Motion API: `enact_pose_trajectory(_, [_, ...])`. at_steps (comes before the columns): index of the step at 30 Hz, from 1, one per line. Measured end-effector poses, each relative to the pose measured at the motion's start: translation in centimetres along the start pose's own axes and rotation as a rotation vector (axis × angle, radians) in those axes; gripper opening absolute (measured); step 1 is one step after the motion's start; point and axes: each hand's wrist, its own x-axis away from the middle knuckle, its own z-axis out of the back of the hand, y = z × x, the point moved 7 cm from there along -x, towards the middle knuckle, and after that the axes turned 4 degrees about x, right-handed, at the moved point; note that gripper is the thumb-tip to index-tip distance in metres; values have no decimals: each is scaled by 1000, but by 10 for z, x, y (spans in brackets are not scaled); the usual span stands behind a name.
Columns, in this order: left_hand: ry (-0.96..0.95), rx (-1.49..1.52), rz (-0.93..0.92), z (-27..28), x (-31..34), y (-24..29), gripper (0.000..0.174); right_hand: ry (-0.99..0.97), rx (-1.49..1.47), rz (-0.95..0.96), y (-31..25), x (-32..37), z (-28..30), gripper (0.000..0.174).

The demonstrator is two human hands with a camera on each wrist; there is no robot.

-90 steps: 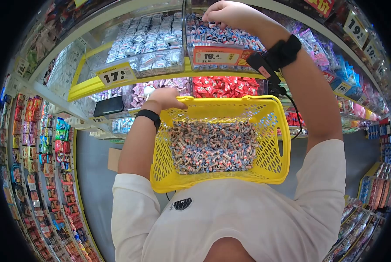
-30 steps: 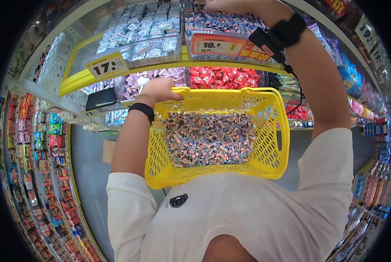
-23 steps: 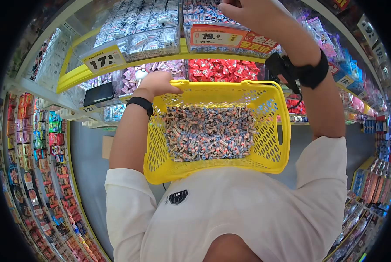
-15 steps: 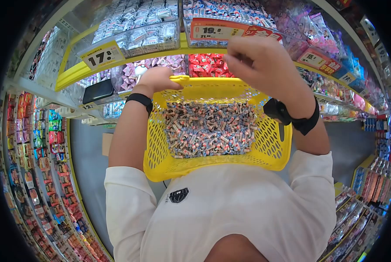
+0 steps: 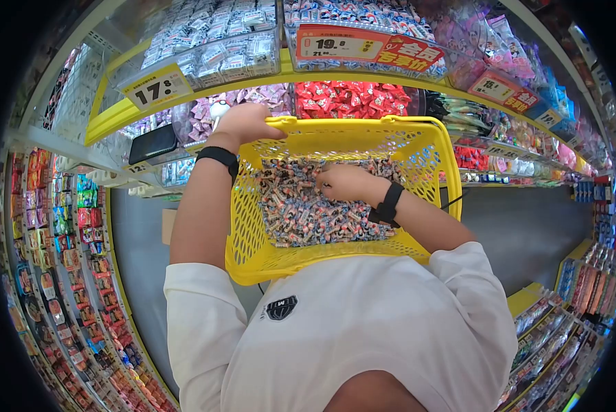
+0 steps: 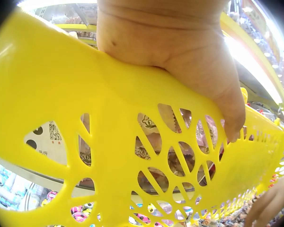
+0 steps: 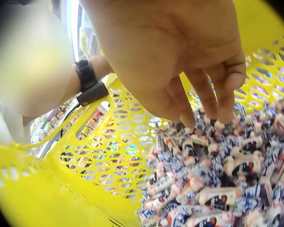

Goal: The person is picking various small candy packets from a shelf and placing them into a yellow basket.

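My left hand [image 5: 244, 123] grips the far left rim of a yellow plastic basket [image 5: 424, 130], thumb hooked over the inner side in the left wrist view. Inside the basket lies a deep layer of wrapped candies [image 5: 308, 220], with white, blue and red wrappers. My right hand [image 5: 349, 184] is down in the basket, over the middle of the candies. From the right wrist view, its fingers [image 7: 206, 92] hang loosely down toward the candies [image 7: 222, 198], and nothing shows between them.
Beyond the basket stands a candy shelf with clear bins, one of white-wrapped candies [image 5: 218, 41], another of red ones [image 5: 349, 99]. A black phone [image 5: 153, 144] lies at the shelf's left edge. Snack racks [image 5: 67, 261] line the left side, and grey floor [image 5: 139, 233] shows beside the basket.
My right hand has come down from the upper bin of blue-and-white candies, over the basket's far rim, into the basket. The left hand keeps its grip on the rim.
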Motion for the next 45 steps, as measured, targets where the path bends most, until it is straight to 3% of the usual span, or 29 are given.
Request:
enact_pose_trajectory(10, [-5,-2,5,1,1,1,58,-205,0,-49,7,-5,-60,37])
enact_pose_trajectory(19, [0,-10,2,0,0,0,57,-199,164,-73,1,-1,-48,27])
enact_pose_trajectory(25, [3,-4,12,1,2,2,57,80,145,-11,16,-1,-41,22])
enact_pose_trajectory(31, [-26,6,19,2,3,2,56,64,244,-52,17,-4,-46,17])
enact_pose_trajectory(34, [-11,-9,9,2,3,3,59,187,315,-30,9,-4,-25,18])
enact_pose_trajectory(37, [-9,-12,16,2,3,2,60,180,170,-91,-3,-6,1,17])
enact_pose_trajectory(42, [-23,-20,25,2,2,2,61,358,-116,1,-23,-2,42,14])
enact_pose_trajectory(45, [-11,-17,23,1,1,1,61,340,-148,46,-45,4,75,15])
